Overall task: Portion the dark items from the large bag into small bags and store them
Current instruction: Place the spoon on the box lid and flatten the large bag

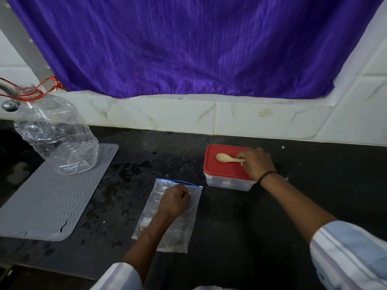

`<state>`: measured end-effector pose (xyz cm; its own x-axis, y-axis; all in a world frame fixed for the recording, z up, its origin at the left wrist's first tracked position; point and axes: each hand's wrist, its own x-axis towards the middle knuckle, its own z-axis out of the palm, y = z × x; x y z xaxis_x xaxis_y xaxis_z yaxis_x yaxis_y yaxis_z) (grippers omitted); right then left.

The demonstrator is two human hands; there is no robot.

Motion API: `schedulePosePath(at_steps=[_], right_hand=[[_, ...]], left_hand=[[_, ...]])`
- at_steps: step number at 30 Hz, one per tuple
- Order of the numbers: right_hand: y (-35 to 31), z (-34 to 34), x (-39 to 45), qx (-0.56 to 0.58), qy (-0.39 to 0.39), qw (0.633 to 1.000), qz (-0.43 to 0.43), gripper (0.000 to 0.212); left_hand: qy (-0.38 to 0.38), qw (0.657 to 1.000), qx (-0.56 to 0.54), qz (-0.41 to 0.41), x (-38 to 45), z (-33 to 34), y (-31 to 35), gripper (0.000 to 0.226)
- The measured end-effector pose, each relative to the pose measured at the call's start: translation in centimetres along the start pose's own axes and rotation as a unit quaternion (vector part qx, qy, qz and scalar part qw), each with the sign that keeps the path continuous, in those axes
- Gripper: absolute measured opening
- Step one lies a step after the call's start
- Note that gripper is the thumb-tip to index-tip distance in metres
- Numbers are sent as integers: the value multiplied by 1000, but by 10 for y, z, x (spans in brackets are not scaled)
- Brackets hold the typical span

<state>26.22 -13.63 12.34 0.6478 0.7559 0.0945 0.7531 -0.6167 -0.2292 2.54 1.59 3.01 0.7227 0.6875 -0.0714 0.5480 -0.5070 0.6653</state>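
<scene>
A clear zip bag (188,225) with a blue seal strip lies flat on the dark counter, dark bits showing faintly inside. My left hand (173,201) rests on its upper part with fingers curled, seemingly pinching the plastic near the seal. To the right stands a clear plastic box with a red lid (222,172). A pale wooden spoon (227,158) lies on that lid, and my right hand (256,164) grips its handle. At the left a large clear plastic bag (56,135) with red handles stands upright, its contents hard to make out.
A grey ribbed mat (52,201) covers the counter's left side, under the large bag. A purple curtain (188,45) hangs above the white tiled wall at the back. A metal tap part (9,105) shows at the far left.
</scene>
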Motion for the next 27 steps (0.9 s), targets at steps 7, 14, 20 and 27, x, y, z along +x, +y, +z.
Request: schedulePosePath(at_steps=[7, 14, 20, 27], right_hand=[[2, 0, 2, 27, -14, 1000, -5, 26], [-27, 13, -33, 153, 140, 973, -98, 21], [-65, 63, -77, 220, 52, 967, -116, 7], [-93, 100, -71, 312, -149, 930, 122, 29]], left_hand=[[-6, 997, 43, 56, 34, 14, 7, 14], [-10, 986, 122, 112, 49, 28, 2, 28], [5, 965, 212, 156, 49, 33, -7, 15], [68, 952, 213, 207, 40, 25, -6, 24]])
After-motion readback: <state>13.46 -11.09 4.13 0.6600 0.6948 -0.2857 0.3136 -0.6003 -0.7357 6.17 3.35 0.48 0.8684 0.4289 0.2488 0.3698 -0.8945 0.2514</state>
